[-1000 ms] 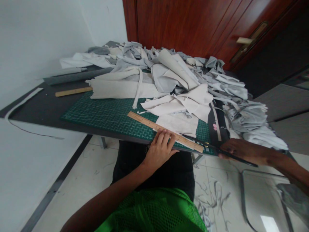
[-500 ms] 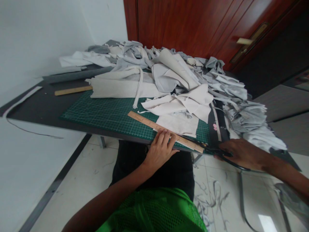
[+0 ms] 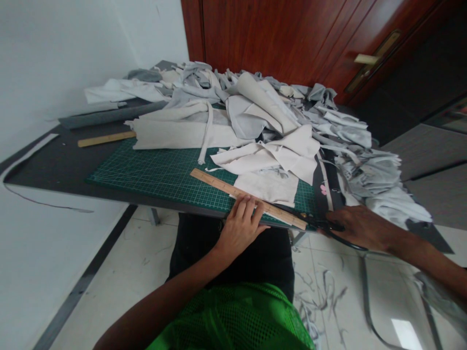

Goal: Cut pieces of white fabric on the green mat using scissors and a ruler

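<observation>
My left hand (image 3: 240, 226) lies on the near edge of the green cutting mat (image 3: 160, 175), fingers stretched flat over a wooden ruler (image 3: 233, 193) that runs diagonally across the mat. A small pale fabric piece (image 3: 268, 187) lies just beyond the ruler. My right hand (image 3: 359, 226) is closed round the handles of black scissors (image 3: 321, 223), whose blades point left along the ruler's right end at the table edge.
A large heap of white and grey fabric scraps (image 3: 255, 112) covers the back and right of the dark table (image 3: 54, 163). A second wooden stick (image 3: 105, 139) lies at the left. Fabric strips litter the tiled floor (image 3: 321, 291). A red-brown door (image 3: 292, 39) stands behind.
My right hand has moved left with the scissors, closer to the ruler's right end. My left hand has stayed on the ruler.
</observation>
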`<act>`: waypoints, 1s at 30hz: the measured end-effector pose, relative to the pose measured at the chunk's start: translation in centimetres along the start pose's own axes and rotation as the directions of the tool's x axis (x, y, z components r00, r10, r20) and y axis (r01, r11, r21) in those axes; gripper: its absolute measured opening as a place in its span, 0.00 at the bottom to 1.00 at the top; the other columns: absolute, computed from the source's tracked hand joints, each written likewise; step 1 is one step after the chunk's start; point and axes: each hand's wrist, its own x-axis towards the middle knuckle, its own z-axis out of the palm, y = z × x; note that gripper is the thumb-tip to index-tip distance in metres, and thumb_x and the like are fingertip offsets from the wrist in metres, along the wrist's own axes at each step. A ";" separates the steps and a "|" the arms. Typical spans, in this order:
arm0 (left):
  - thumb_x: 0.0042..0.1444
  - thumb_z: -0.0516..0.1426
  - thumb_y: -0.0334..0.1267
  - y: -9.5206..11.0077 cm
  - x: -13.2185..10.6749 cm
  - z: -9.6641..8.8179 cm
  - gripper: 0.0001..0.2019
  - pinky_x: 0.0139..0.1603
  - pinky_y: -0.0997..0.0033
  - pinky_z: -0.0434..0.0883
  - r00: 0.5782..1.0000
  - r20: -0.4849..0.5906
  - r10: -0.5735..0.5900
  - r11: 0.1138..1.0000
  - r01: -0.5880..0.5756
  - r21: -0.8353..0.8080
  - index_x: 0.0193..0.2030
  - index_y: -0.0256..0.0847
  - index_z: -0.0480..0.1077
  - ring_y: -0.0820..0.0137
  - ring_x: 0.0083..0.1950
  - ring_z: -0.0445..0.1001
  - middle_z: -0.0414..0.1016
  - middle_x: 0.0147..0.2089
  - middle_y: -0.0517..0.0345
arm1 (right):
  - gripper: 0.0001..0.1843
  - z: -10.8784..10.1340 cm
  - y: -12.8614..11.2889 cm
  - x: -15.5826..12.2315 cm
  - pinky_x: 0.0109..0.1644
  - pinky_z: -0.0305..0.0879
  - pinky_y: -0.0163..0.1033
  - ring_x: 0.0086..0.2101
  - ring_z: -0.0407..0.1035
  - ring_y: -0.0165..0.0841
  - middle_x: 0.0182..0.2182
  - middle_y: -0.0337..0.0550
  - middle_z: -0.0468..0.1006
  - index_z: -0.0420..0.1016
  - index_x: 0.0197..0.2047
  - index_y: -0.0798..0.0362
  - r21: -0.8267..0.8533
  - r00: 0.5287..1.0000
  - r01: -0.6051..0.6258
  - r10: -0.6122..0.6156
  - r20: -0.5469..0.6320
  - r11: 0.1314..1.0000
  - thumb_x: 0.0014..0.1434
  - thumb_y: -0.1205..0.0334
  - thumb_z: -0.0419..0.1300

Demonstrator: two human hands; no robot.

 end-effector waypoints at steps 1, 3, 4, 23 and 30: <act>0.64 0.59 0.57 0.0 0.0 0.0 0.31 0.71 0.56 0.66 1.000 0.001 0.000 1.000 0.000 0.001 0.63 0.35 0.70 0.54 0.65 0.71 0.75 0.59 0.42 | 0.16 0.2 0.2 0.0 0.32 0.60 0.40 0.31 0.80 0.43 0.26 0.45 0.83 0.77 0.30 0.48 -0.003 1.000 -0.001 0.001 0.009 1.000 0.65 0.51 0.57; 0.64 0.59 0.57 0.0 0.0 -0.1 0.31 0.71 0.56 0.66 1.000 0.002 0.000 1.000 0.000 0.001 0.63 0.35 0.70 0.54 0.64 0.71 0.75 0.59 0.42 | 0.15 0.5 0.5 0.1 0.31 0.59 0.40 0.31 0.80 0.44 0.26 0.46 0.83 0.77 0.31 0.49 -0.018 0.999 0.003 -0.003 0.039 1.000 0.66 0.53 0.56; 0.63 0.59 0.57 0.0 0.1 -0.1 0.31 0.71 0.56 0.66 1.000 0.002 0.001 1.000 -0.001 0.001 0.63 0.35 0.70 0.54 0.64 0.71 0.75 0.59 0.42 | 0.15 0.5 0.7 0.1 0.31 0.58 0.40 0.30 0.80 0.44 0.26 0.46 0.82 0.77 0.31 0.49 -0.034 1.000 0.006 -0.006 0.023 0.999 0.65 0.54 0.56; 0.63 0.61 0.57 0.0 -0.1 0.4 0.31 0.70 0.53 0.67 1.000 -0.017 0.008 1.000 -0.008 -0.003 0.61 0.32 0.71 0.52 0.65 0.71 0.76 0.59 0.40 | 0.10 1.0 0.2 -0.4 0.29 0.53 0.40 0.24 0.77 0.43 0.21 0.45 0.80 0.76 0.32 0.51 -0.129 0.989 0.048 -0.066 -0.135 0.990 0.61 0.57 0.56; 0.62 0.62 0.56 0.0 0.0 0.3 0.30 0.69 0.54 0.69 1.000 -0.026 0.011 1.000 -0.011 -0.002 0.59 0.32 0.71 0.53 0.64 0.72 0.76 0.58 0.39 | 0.12 1.4 0.9 -0.6 0.27 0.49 0.40 0.21 0.76 0.44 0.18 0.45 0.78 0.77 0.33 0.52 -0.214 0.974 0.072 -0.115 -0.196 0.974 0.64 0.56 0.57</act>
